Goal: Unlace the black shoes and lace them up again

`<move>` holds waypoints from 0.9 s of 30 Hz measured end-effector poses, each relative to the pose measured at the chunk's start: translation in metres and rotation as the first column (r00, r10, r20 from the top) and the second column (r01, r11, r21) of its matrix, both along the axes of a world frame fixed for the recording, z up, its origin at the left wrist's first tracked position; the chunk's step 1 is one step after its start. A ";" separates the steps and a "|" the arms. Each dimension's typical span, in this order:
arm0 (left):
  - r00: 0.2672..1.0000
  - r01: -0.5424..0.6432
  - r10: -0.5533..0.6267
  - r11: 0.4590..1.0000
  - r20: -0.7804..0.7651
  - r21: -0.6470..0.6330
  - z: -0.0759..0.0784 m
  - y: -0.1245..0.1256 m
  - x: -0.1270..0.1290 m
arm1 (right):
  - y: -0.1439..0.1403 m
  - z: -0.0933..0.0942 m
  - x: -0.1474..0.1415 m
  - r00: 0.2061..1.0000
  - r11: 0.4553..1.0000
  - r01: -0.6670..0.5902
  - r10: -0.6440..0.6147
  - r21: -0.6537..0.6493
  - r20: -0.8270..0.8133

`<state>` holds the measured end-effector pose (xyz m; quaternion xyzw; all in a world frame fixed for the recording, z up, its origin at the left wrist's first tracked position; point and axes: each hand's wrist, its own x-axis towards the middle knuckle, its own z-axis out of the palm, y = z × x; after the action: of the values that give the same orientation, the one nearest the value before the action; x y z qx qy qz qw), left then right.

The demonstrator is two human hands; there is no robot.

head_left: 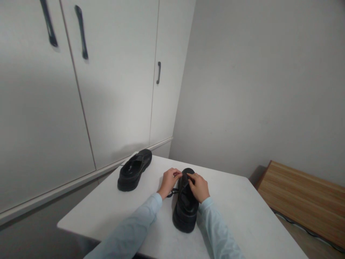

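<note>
Both arms reach forward from the lower edge of the view, forearms in pale blue sleeves that end at the wrists. The arms converge, so the hands sit close together, just apart. The left hand is turned palm-inward, its fingers curled and the fingertips pinched together toward the right. The right hand lies palm-down, knuckles up, its fingers bent and pinched toward the left hand. Both wrists are nearly straight.
</note>
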<state>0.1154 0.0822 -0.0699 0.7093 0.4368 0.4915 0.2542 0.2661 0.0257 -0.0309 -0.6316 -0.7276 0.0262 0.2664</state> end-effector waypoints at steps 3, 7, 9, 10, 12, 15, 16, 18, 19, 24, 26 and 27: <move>0.996 0.017 -0.014 0.999 0.087 -0.042 -0.001 -0.001 0.001 | -0.002 0.003 -0.005 0.997 1.000 0.017 -0.017 0.012 0.078; 0.988 0.013 -0.001 0.997 0.153 -0.075 -0.002 -0.002 0.003 | -0.005 0.009 -0.013 0.986 1.000 0.026 -0.028 0.015 0.165; 0.988 0.023 -0.007 0.995 0.155 -0.100 -0.001 -0.003 0.004 | -0.005 0.012 -0.015 0.983 0.999 0.044 -0.045 0.006 0.178; 0.988 0.029 -0.011 0.993 0.156 -0.111 -0.001 -0.003 0.004 | -0.004 0.012 -0.016 0.982 0.998 0.058 -0.057 0.003 0.178; 0.986 0.043 -0.023 0.992 0.164 -0.118 -0.001 -0.003 0.005 | -0.003 0.013 -0.017 0.981 0.996 0.088 -0.087 0.002 0.175; 0.983 0.063 -0.042 0.992 0.181 -0.107 -0.001 -0.002 0.006 | 0.000 0.012 -0.018 0.975 0.990 0.139 -0.138 0.009 0.175; 0.982 0.065 -0.046 0.992 0.183 -0.105 -0.001 -0.002 0.006 | 0.001 0.012 -0.018 0.973 0.988 0.152 -0.152 0.012 0.175; 0.983 0.068 -0.050 0.993 0.175 -0.099 -0.002 -0.002 0.005 | 0.003 0.012 -0.019 0.969 0.985 0.172 -0.171 0.012 0.176; 0.984 0.068 -0.051 0.993 0.168 -0.096 -0.002 -0.002 0.005 | 0.004 0.011 -0.019 0.968 0.984 0.176 -0.176 0.011 0.178; 0.986 0.088 -0.073 0.992 0.149 -0.096 0.000 -0.002 0.004 | 0.006 0.009 -0.021 0.964 0.982 0.185 -0.186 0.025 0.190; 0.987 0.095 -0.080 0.991 0.142 -0.098 0.002 -0.003 0.005 | 0.005 0.008 -0.022 0.964 0.981 0.185 -0.192 0.055 0.186; 0.986 0.095 -0.080 0.991 0.144 -0.098 0.003 -0.004 0.005 | 0.004 0.008 -0.022 0.964 0.979 0.188 -0.199 0.073 0.175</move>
<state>0.1201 0.0780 -0.0667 0.6773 0.4113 0.5048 0.3424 0.2439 0.0297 -0.0234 -0.6917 -0.6841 -0.0778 0.2178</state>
